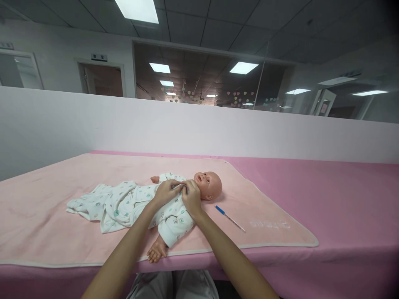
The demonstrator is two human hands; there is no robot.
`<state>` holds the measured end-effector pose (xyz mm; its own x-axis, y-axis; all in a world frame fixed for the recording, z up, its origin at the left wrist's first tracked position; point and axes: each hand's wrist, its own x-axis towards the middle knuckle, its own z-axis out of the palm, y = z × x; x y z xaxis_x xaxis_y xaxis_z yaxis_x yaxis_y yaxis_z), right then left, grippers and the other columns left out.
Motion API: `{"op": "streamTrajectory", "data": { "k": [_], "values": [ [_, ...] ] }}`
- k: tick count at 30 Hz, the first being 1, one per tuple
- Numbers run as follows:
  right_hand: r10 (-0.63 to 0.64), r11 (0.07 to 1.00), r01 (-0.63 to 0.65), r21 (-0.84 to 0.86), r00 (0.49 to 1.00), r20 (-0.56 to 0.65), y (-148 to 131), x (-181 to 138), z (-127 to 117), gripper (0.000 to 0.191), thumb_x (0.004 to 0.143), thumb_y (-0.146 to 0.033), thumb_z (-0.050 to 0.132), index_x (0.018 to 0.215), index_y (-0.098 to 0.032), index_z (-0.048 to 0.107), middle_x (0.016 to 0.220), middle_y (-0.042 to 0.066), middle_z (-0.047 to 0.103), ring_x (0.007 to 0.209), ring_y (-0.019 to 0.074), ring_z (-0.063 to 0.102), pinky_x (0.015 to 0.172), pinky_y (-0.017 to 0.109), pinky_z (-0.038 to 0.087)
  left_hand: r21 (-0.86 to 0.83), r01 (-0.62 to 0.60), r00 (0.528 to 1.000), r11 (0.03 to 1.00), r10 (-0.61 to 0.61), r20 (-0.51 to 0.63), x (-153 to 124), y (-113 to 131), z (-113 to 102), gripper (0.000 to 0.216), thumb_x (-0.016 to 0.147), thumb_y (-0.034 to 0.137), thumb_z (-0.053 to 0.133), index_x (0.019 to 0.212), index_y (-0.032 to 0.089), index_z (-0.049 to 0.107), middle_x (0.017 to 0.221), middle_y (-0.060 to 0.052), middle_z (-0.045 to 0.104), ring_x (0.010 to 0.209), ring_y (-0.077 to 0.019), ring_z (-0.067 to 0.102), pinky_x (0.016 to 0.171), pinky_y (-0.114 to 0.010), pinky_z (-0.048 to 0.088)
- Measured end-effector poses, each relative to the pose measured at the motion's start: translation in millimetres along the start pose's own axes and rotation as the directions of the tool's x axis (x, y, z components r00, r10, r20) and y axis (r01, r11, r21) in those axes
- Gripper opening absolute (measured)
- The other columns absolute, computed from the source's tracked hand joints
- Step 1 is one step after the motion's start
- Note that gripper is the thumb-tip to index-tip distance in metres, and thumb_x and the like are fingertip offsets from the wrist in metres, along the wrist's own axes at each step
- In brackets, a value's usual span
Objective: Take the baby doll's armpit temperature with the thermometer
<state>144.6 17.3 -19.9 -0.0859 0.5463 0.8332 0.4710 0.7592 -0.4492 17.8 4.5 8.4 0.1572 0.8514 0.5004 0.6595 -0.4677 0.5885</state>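
Observation:
A baby doll [211,185] lies on its back, head to the right, on a pale pink blanket [56,178]. It wears a white printed baby gown [120,203]. At the gown's neckline, just below the doll's chin, my left hand [166,193] and my right hand [191,197] meet. Fingers and thumbs of both hands are pinched on the cloth there, though the exact fold or fastening between them is hidden. Beside the doll's head rests a thermometer [232,220] with a blue end, apart from my hands.
Pink cloth [349,199] covers the table under the blanket. A low white partition [199,128] runs along the back. The table's front edge is close to my lap, and one doll hand [156,250] lies near that edge.

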Motion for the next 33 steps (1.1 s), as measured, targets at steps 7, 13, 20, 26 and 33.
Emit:
{"op": "streamTrajectory", "data": {
  "k": [7,13,20,26,33],
  "values": [
    [-0.016,1.000,0.016,-0.016,1.000,-0.020,0.7,-0.7,0.9,0.026,0.074,-0.004,0.036,0.080,-0.019,0.057,0.079,0.003,0.058,0.078,0.0159,0.050,0.073,0.028,0.041,-0.046,0.008,1.000,0.999,-0.008,-0.002,0.2,-0.2,-0.7,0.033,0.074,0.035,0.045,0.098,0.021,0.064,0.092,-0.003,0.065,0.082,-0.0196,0.056,0.071,-0.028,0.042],
    [-0.055,0.998,0.055,-0.016,0.998,-0.021,-0.7,-0.4,-1.1,0.027,0.072,-0.003,0.038,0.080,-0.020,0.058,0.079,0.002,0.060,0.079,0.0163,0.050,0.075,0.029,0.040,-0.045,0.029,0.999,0.999,-0.029,-0.019,-1.1,1.8,-1.4,0.038,0.072,0.033,0.048,0.105,0.019,0.061,0.082,-0.002,0.066,0.066,-0.0162,0.054,0.062,-0.026,0.041],
    [-0.035,0.999,0.036,-0.018,0.999,0.015,-0.8,0.1,-1.6,0.026,0.071,-0.004,0.039,0.075,-0.020,0.058,0.076,0.001,0.060,0.077,0.0157,0.051,0.072,0.027,0.040,-0.063,-0.007,1.000,0.998,0.007,-0.003,-1.7,4.4,-3.3,0.034,0.074,0.035,0.046,0.098,0.019,0.064,0.076,-0.002,0.067,0.068,-0.0170,0.055,0.061,-0.025,0.041],
    [-0.018,0.998,0.020,-0.059,0.999,0.026,-1.0,-0.4,-1.0,0.026,0.072,-0.005,0.037,0.075,-0.020,0.058,0.075,0.002,0.059,0.076,0.0158,0.052,0.071,0.027,0.040,-0.083,0.008,0.998,0.996,-0.003,0.055,-0.8,4.2,-3.6,0.037,0.077,0.039,0.042,0.097,0.019,0.065,0.084,-0.003,0.067,0.075,-0.0192,0.058,0.063,-0.026,0.043],
    [-0.022,0.996,0.024,-0.086,0.999,0.026,-2.1,-0.6,-0.5,0.024,0.073,-0.006,0.038,0.079,-0.019,0.058,0.077,0.003,0.060,0.076,0.0158,0.052,0.070,0.027,0.041,-0.074,0.014,0.997,0.997,-0.008,0.081,0.1,-0.8,-1.8,0.035,0.078,0.035,0.040,0.099,0.021,0.063,0.088,-0.002,0.067,0.081,-0.0193,0.058,0.070,-0.026,0.043]
  ]
}}
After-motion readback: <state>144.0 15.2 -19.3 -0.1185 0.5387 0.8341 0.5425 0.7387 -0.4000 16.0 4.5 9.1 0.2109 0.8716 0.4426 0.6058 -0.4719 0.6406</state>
